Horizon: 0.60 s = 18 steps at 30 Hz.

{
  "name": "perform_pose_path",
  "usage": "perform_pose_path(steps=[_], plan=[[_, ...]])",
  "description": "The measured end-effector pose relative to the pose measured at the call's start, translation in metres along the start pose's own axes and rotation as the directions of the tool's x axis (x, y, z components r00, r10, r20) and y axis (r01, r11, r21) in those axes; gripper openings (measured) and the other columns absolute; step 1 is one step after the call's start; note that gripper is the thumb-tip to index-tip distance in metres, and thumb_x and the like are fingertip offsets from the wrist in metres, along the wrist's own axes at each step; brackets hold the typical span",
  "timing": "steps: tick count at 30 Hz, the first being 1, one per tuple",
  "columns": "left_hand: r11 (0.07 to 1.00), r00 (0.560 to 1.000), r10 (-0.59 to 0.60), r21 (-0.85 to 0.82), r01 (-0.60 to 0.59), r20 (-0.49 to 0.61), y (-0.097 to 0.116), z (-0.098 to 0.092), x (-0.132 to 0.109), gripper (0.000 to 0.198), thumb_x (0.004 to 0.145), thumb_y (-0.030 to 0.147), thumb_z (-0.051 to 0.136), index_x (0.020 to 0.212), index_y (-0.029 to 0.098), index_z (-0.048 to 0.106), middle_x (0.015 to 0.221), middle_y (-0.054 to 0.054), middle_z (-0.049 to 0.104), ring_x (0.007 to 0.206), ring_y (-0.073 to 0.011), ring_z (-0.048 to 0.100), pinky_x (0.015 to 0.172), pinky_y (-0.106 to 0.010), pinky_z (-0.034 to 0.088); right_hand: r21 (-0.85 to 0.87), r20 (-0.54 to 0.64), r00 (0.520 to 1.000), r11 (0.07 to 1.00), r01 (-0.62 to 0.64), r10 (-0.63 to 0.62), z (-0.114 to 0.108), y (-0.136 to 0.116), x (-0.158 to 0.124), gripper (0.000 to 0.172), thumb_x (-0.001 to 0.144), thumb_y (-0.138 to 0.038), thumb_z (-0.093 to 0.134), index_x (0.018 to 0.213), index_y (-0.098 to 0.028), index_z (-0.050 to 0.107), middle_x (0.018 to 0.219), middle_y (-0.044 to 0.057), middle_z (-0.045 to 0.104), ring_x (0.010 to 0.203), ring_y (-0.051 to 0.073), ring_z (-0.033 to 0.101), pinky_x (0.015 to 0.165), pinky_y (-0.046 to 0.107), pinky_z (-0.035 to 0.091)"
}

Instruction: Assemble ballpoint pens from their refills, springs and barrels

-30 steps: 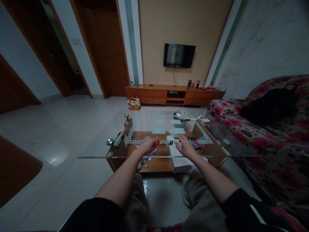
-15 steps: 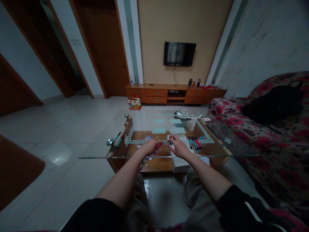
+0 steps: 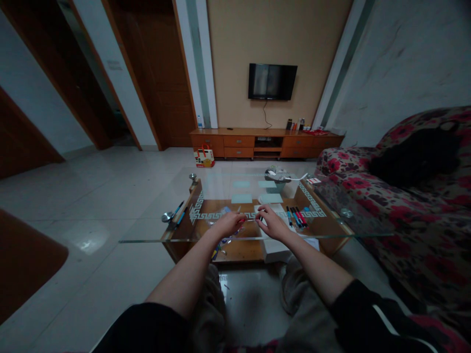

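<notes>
Over the near part of the glass table, both hands meet around a slim pen with a red part and a pale, thin stretch. My left hand is closed on the red part. My right hand pinches the other end, with a small dark piece by its fingertips; its exact shape is too small to make out. Right of that hand lie several pens with black, blue and red parts. Two blue-and-black pens lie at the table's left side.
Beneath the glass, a wooden shelf bears a white box and crumpled clear plastic. A basket stands at the far side. A floral sofa flanks the right; a paper bag stands near the TV cabinet.
Both hands stay in nearly the same place around the pen, with the right fingers shifting slightly. The camera view has moved a little.
</notes>
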<state>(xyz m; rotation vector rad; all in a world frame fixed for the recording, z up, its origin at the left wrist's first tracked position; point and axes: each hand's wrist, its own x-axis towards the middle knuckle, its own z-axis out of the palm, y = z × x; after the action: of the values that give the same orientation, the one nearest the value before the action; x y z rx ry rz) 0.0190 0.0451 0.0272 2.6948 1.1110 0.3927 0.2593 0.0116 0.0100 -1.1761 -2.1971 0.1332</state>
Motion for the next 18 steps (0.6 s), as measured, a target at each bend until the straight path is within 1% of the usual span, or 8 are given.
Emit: perform_pose_path(steps=[4,7,12,15,18], plan=[[0.999,1.0,-0.023,0.027,0.024,-0.011,-0.003,0.001,-0.001,0.022,0.095,0.03,0.049,0.101,0.023,0.069,0.092,-0.007,0.07,0.082,-0.02,0.064,0.071,-0.025,0.044,-0.001,-0.046,0.998,0.999,-0.047,0.047,-0.006,0.012,-0.002,0.012,0.089,-0.02,0.056,0.1,-0.023,0.062,0.118,0.008,0.052,0.105,0.021,0.056,0.093,0.036,0.048],[0.997,0.998,-0.052,0.051,0.053,-0.027,-0.008,0.003,-0.001,0.022,0.094,0.029,0.049,0.104,0.025,0.068,0.096,-0.007,0.071,0.086,-0.0217,0.065,0.074,-0.027,0.045,-0.017,-0.096,0.991,0.996,-0.092,0.09,-0.01,0.023,-0.003,0.009,0.089,-0.022,0.056,0.096,-0.023,0.062,0.115,0.008,0.052,0.103,0.022,0.057,0.093,0.036,0.048],[0.994,0.997,-0.076,0.079,0.078,-0.031,-0.012,0.007,0.0,0.023,0.093,0.029,0.05,0.107,0.026,0.068,0.099,-0.008,0.072,0.09,-0.0231,0.065,0.077,-0.029,0.045,-0.082,-0.198,0.959,0.972,-0.221,0.201,-0.011,0.048,-0.009,0.01,0.088,-0.023,0.057,0.095,-0.021,0.063,0.109,0.008,0.053,0.098,0.022,0.057,0.093,0.035,0.046],[0.993,0.997,-0.074,0.088,0.076,-0.022,-0.012,0.007,0.0,0.023,0.094,0.029,0.049,0.106,0.026,0.068,0.098,-0.007,0.072,0.089,-0.0226,0.066,0.075,-0.028,0.045,-0.114,-0.165,0.945,0.947,-0.301,0.281,-0.006,0.064,-0.015,0.008,0.087,-0.023,0.058,0.092,-0.02,0.063,0.105,0.007,0.053,0.096,0.021,0.057,0.092,0.033,0.046],[0.994,0.998,-0.061,0.089,0.062,-0.008,-0.011,0.006,-0.001,0.023,0.094,0.03,0.048,0.104,0.026,0.068,0.098,-0.006,0.072,0.089,-0.0218,0.066,0.075,-0.027,0.045,-0.138,-0.055,0.951,0.941,-0.31,0.305,0.002,0.073,-0.018,0.007,0.086,-0.021,0.06,0.089,-0.019,0.065,0.103,0.007,0.053,0.099,0.02,0.056,0.093,0.032,0.045]])
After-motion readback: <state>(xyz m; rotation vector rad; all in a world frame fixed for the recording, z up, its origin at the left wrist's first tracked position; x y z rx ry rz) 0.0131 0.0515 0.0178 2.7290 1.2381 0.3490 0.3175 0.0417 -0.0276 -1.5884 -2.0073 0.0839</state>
